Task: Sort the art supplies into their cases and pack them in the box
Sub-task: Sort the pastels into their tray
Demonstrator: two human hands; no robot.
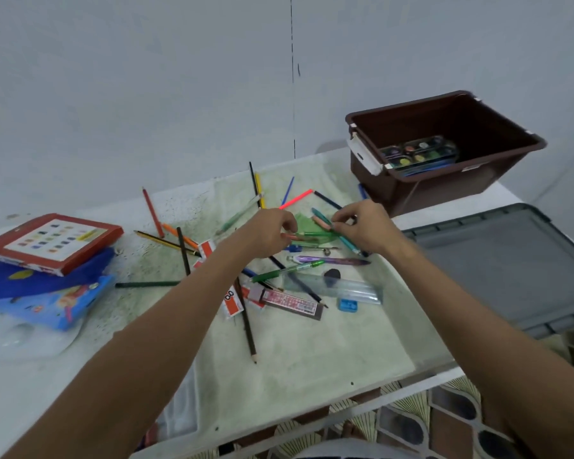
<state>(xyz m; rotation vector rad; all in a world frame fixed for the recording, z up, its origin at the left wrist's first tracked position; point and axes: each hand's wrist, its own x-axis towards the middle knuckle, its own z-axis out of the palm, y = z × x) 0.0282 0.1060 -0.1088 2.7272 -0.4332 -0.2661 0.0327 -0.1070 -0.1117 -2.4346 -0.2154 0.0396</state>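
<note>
Green pen [315, 233] pinched by both hands.

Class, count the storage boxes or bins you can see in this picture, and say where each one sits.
2. A brown box stands at the table's far right corner with a paint palette inside. A grey bin sits lower, beside the table's right edge. No others show.

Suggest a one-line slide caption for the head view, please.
Both hands, left and right, gather pens from the scattered supplies beside the brown box.
</note>
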